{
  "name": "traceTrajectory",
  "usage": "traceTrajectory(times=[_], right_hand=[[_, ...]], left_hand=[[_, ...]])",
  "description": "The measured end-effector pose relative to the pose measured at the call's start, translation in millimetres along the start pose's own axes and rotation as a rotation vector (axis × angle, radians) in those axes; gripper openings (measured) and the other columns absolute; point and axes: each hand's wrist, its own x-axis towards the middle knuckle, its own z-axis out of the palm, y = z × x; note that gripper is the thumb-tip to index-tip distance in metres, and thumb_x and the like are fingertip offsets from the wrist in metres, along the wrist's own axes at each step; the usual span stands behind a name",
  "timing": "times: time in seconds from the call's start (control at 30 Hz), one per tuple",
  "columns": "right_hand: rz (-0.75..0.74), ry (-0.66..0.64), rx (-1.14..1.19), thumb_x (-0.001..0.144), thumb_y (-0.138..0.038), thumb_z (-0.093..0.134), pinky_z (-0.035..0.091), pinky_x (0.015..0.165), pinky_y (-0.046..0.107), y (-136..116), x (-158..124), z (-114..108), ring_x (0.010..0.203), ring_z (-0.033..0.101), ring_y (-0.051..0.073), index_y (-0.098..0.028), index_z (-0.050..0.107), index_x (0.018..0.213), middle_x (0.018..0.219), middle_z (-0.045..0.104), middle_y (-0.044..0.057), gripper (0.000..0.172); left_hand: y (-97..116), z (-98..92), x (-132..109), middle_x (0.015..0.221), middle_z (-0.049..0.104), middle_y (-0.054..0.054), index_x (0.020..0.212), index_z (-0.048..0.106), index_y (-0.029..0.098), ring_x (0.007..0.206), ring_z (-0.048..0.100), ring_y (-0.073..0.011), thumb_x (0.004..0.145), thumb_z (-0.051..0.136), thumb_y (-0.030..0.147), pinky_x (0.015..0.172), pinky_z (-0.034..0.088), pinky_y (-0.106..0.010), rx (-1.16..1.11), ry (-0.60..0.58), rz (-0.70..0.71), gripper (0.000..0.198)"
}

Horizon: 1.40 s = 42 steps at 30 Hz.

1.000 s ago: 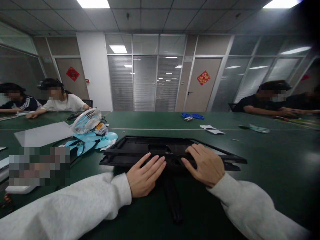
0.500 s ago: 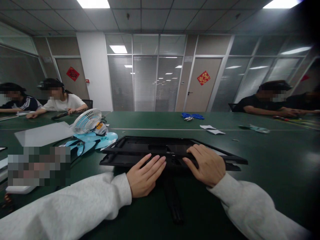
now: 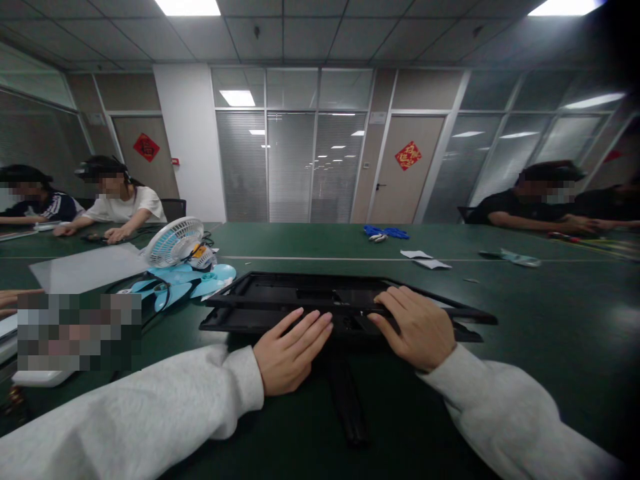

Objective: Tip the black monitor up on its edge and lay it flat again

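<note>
Two flat black plastic pieces lie one above the other in front of me: an upper frame (image 3: 280, 285) with a raised rim and a lower panel (image 3: 240, 321). A gap shows between them along the near side. My left hand (image 3: 290, 353) lies on the near edge with its fingers stretched out and close together. Over the near edge of the upper frame, right of the middle, my right hand (image 3: 417, 327) is curled with the thumb below and the fingers on top. A dark stand-like bar (image 3: 347, 403) extends toward me from under the pieces.
On the left are a white fan head (image 3: 175, 243), light blue fan blades (image 3: 215, 280) and a translucent sheet (image 3: 90, 267). Farther off lie blue gloves (image 3: 385, 232) and white papers (image 3: 425, 260). Co-workers sit across the green table (image 3: 300, 248); another person's hand (image 3: 17, 300) shows at the left edge.
My right hand and the upper frame have shifted very slightly right. My left hand stays put. A person's hand has come in at the left edge, and a co-worker across the table has lowered a hand.
</note>
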Motion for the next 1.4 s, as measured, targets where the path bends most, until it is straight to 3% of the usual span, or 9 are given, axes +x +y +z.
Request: traceTrajectory(times=[0.73,1.4], right_hand=[[-0.069,0.026,-0.024,0.097,-0.042,0.047,0.036,0.068,0.032,8.4,-0.7,1.3,0.078,0.054,0.02,-0.015,0.063,0.094,0.088,0.063,0.009,0.032],[-0.173,-0.027,0.042,0.098,-0.033,0.049,0.04,0.077,0.033,4.0,1.1,2.5,0.083,0.059,0.019,-0.016,0.065,0.112,0.096,0.07,0.008,0.027]], left_hand=[[-0.9,-0.6,-1.2,0.157,0.028,-0.014,0.146,0.04,0.002,0.147,0.025,-0.0262,0.089,0.048,0.018,0.123,0.015,-0.042,-0.011,-0.004,0.006,0.061],[-0.9,-1.7,-0.2,0.157,0.031,-0.014,0.145,0.043,0.003,0.146,0.026,-0.0283,0.088,0.049,0.019,0.123,0.015,-0.045,0.003,0.014,0.003,0.06]])
